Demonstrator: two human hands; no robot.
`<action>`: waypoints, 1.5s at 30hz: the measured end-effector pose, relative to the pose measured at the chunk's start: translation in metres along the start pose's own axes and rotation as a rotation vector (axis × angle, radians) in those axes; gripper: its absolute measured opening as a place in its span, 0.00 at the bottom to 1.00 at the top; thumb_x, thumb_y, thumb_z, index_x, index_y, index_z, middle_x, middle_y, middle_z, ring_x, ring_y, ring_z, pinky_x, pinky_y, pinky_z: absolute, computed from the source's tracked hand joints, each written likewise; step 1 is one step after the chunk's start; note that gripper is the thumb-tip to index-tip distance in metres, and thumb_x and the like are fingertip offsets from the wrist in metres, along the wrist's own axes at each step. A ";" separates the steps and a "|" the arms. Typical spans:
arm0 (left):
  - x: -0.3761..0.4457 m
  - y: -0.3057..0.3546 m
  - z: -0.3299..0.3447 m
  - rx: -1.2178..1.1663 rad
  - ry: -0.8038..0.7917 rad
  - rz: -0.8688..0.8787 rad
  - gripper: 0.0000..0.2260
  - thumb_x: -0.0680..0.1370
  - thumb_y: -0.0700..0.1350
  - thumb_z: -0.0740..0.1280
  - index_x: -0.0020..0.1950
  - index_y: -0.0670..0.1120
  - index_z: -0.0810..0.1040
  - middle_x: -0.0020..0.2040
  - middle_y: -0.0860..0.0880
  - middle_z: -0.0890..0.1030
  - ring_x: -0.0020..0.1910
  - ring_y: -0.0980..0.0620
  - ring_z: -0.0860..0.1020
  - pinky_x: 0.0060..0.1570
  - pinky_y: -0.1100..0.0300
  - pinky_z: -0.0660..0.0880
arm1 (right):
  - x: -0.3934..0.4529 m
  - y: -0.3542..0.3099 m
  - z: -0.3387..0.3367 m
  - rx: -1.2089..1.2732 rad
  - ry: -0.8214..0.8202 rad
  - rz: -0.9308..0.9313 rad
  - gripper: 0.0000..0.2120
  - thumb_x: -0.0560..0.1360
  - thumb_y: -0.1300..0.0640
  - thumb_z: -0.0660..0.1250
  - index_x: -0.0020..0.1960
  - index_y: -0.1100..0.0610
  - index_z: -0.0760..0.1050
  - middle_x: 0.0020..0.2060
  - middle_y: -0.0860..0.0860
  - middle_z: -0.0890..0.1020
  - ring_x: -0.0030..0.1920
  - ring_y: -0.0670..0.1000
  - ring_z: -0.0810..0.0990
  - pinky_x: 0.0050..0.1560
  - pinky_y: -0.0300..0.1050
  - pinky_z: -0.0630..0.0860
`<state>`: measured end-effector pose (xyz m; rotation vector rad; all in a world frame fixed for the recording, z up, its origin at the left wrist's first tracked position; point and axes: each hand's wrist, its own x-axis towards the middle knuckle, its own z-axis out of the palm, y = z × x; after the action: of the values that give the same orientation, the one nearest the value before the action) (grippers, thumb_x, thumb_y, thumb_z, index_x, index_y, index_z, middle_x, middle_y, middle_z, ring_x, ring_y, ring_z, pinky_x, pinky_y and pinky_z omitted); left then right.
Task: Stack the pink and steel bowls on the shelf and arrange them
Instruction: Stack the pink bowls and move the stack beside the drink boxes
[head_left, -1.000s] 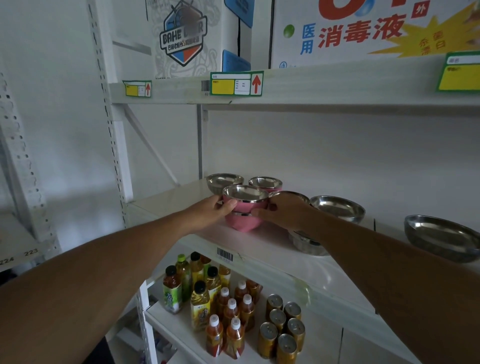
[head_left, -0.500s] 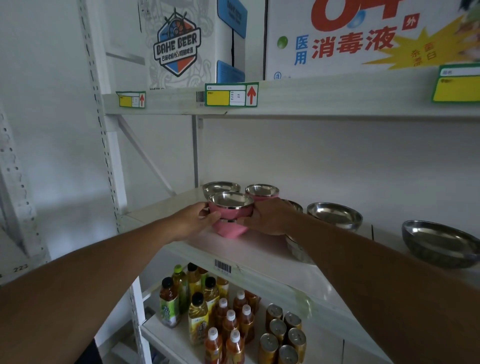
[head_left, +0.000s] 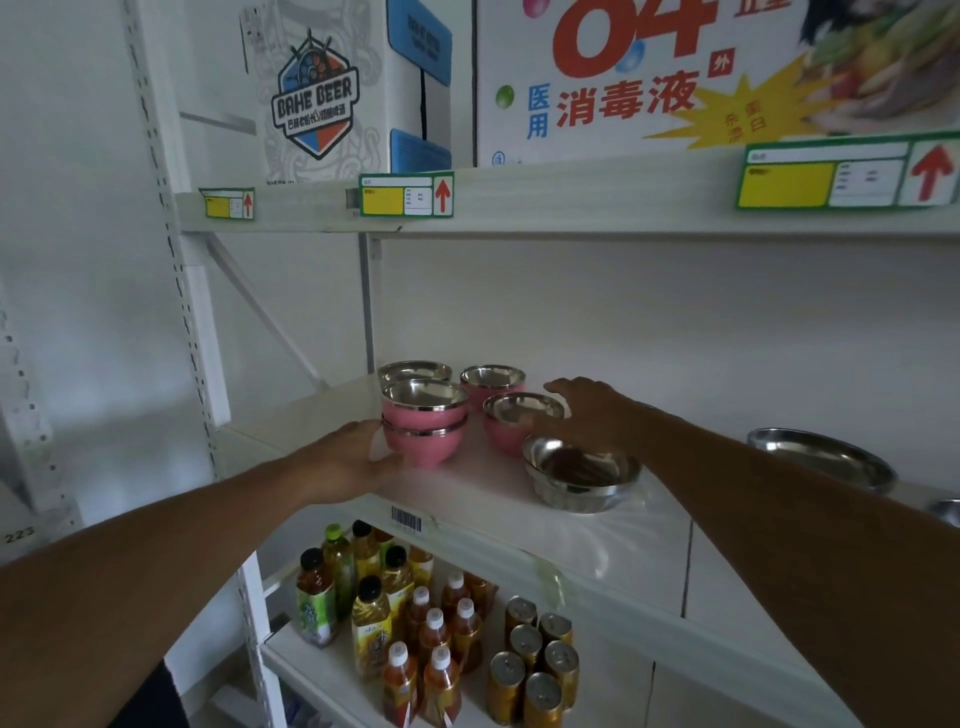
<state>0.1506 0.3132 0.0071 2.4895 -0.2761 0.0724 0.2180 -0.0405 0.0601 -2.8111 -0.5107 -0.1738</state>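
Note:
Two pink bowls with steel linings sit nested as a stack (head_left: 423, 431) near the front left of the white shelf (head_left: 597, 540). My left hand (head_left: 356, 460) cups the lower bowl of that stack from the left, thumb at its base. A single pink bowl (head_left: 511, 423) stands just to the right, and another pink bowl (head_left: 491, 379) stands behind it. My right hand (head_left: 592, 410) reaches with straight fingers past the single pink bowl's right rim and holds nothing. A steel bowl (head_left: 415, 370) sits at the back left. Nested steel bowls (head_left: 582, 478) stand under my right wrist.
A wide steel bowl (head_left: 823, 457) lies further right on the same shelf. The upper shelf (head_left: 571, 197) carries cartons and price tags. On the lower shelf stand tea bottles (head_left: 395, 618) and cans (head_left: 540, 660). The shelf upright (head_left: 182, 291) rises at the left.
The pink bowl I carried in both hands now sits nested in another pink bowl. My right hand has let go and moved right, beyond the single pink bowl.

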 end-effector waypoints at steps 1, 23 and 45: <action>-0.003 0.005 0.001 0.022 0.026 -0.017 0.52 0.66 0.87 0.60 0.83 0.58 0.67 0.81 0.54 0.71 0.76 0.53 0.71 0.69 0.54 0.70 | -0.003 0.006 -0.001 0.006 0.004 -0.002 0.39 0.76 0.28 0.64 0.81 0.47 0.63 0.76 0.54 0.71 0.74 0.58 0.70 0.70 0.56 0.69; -0.017 0.153 0.089 0.009 0.244 -0.231 0.21 0.87 0.46 0.64 0.81 0.43 0.72 0.67 0.41 0.79 0.68 0.40 0.79 0.71 0.46 0.75 | -0.042 0.063 -0.022 0.053 0.018 -0.125 0.50 0.66 0.18 0.50 0.78 0.47 0.67 0.74 0.53 0.73 0.72 0.58 0.72 0.68 0.58 0.71; 0.095 0.094 0.081 0.185 0.063 -0.125 0.16 0.85 0.54 0.70 0.72 0.52 0.78 0.63 0.50 0.82 0.64 0.47 0.80 0.68 0.52 0.76 | 0.068 0.067 -0.004 -0.038 -0.282 -0.115 0.42 0.76 0.25 0.60 0.81 0.49 0.65 0.80 0.52 0.66 0.77 0.56 0.68 0.71 0.53 0.66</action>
<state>0.2223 0.1747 0.0083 2.6762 -0.0908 0.1297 0.3054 -0.0798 0.0585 -2.8593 -0.7388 0.1953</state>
